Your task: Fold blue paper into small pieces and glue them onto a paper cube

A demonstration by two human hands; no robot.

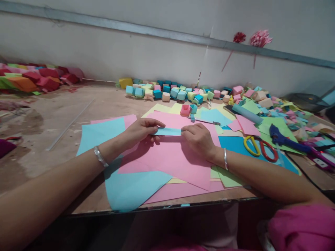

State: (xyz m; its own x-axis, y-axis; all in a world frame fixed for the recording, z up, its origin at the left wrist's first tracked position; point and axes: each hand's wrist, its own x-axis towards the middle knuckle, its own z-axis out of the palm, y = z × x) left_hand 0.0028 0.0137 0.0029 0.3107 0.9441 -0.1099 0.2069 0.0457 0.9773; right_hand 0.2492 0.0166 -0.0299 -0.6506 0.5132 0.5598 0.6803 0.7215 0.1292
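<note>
A narrow light blue paper strip is stretched level between my two hands, just over a pink sheet. My left hand pinches the strip's left end between thumb and fingers. Curled fingers of my right hand grip its right end. Beneath and around the pink sheet lie light blue paper and other coloured sheets. Beyond my hands stand a small pink paper box and a small light blue one, close to a pen.
Scissors with yellow and red handles and a blue glue gun lie at the right. Rows of small paper boxes line the wall. Red and orange paper pieces are heaped at the far left, beyond a thin clear stick.
</note>
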